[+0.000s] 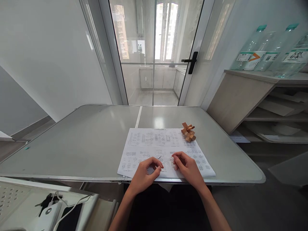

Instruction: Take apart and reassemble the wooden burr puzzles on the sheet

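Note:
My left hand (147, 173) is over the lower middle of a printed paper sheet (141, 149), its fingers curled and the thumb close to the fingertips. A tiny dark mark or object (159, 157) shows just above those fingertips; I cannot tell which it is. Facing it, my right hand (187, 166) is also curled over the sheet, thumb against the fingers. Whatever either hand pinches, if anything, is too small to make out. On the sheet's upper right corner rest wooden burr puzzles (189, 132) of interlocking pieces, apart from both hands.
The sheet lies at the front edge of a grey table (91, 144). At lower left, a white tray (24, 199) holds keys (47, 202), a white device (49, 216) and cables. Plastic bottles (255, 48) stand on the shelf unit (245, 99) at right. A glass door (154, 64) is behind.

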`<state>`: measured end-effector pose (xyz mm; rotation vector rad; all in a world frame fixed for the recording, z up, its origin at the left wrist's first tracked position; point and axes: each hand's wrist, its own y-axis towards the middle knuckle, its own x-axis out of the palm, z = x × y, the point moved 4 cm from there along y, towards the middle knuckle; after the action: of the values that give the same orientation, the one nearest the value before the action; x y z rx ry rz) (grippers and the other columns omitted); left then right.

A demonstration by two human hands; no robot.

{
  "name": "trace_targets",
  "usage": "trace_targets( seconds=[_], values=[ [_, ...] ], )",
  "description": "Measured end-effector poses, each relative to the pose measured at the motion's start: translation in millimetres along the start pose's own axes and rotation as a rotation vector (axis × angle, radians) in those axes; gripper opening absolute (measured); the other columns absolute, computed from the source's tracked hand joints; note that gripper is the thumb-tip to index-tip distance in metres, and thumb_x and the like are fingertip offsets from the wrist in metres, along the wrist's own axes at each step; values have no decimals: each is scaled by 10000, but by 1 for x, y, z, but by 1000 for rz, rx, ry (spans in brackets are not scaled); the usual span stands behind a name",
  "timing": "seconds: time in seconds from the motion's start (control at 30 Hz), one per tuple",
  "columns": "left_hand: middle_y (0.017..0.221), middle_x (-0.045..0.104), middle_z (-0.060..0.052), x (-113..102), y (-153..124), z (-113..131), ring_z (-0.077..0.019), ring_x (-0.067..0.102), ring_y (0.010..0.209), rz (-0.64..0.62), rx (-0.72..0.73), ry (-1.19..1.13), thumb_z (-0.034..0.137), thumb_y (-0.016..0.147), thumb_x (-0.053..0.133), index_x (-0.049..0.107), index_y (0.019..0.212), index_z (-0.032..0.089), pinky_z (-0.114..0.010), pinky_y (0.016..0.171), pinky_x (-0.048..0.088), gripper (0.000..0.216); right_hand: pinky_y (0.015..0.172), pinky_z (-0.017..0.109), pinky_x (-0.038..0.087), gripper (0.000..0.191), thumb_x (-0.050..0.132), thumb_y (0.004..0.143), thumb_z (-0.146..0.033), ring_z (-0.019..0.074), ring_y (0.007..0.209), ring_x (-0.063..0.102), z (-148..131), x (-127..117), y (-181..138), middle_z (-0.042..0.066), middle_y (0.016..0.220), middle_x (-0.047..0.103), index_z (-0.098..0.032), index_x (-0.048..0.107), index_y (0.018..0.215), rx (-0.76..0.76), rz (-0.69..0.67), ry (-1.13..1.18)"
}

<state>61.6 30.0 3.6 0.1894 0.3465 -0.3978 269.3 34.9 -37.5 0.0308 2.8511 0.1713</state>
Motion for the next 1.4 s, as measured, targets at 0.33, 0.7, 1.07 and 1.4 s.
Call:
trace_targets(
  seconds=[0.33, 0.7, 1.07, 1.4],
  values=[
    [959, 738, -47, 1, -1, -1, -206, 667, 907, -2, 1, -4, 328, 976, 583, 684, 926, 203, -331, 888, 535, 169, 652, 319, 505, 529, 527, 956, -704, 197, 632, 612, -1, 0, -1, 38, 773, 679, -198, 677, 991, 6, -17, 7],
    [962, 726, -31, 1, 0, -1, -195, 657, 918, -10, 5, -2, 288, 985, 570, 671, 930, 210, -310, 887, 519, 139, 620, 305, 498, 497, 547, 961, -682, 184, 625, 601, -1, 0, 1, 32, 782, 671, -201, 670, 993, 12, -26, 50],
    [963, 727, -34, 2, -1, -5, -199, 664, 919, -6, 5, -10, 293, 973, 575, 667, 920, 210, -314, 878, 518, 135, 576, 279, 483, 448, 550, 976, -631, 166, 593, 615, -5, -35, 31, 22, 754, 678, -197, 661, 997, -62, -2, -99],
    [964, 732, -34, 2, -2, -3, -200, 667, 911, -6, 6, -31, 296, 978, 568, 671, 928, 215, -311, 847, 510, 140, 627, 302, 460, 258, 555, 962, -374, 235, 841, 699, -37, -112, 104, 110, 1105, 733, -190, 682, 1090, -197, 414, -904]
  ],
)
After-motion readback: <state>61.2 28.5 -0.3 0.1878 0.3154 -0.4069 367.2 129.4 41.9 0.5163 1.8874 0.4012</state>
